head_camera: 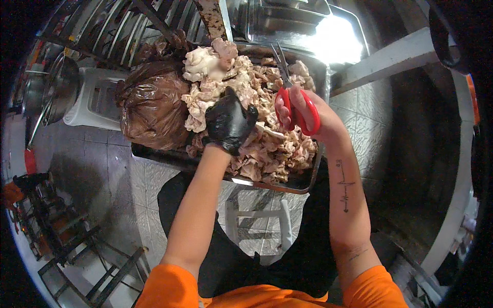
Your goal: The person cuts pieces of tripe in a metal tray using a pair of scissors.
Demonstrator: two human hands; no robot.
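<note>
A dark metal tray (277,188) in front of me bears a heap of pale, cut pieces of meat (285,154). My left hand (229,121), in a black glove, rests on the meat at the heap's left part; its fingers are partly hidden, and whether they grip a piece I cannot tell. Bare, my right hand (304,107) holds scissors with red handles (283,65) by their loops. The blades point away from me over the heap's far right part and look slightly apart, with nothing between them. Larger whitish pieces (200,63) lie beyond my left hand.
A full brown plastic bag (154,106) sits on the tray's left side. Left of it stands a white plastic stool (96,98), with metal bowls (52,90) beyond. Clear and metal containers (289,23) stand behind the tray. White beams cross at the right. Metal racks are at the left.
</note>
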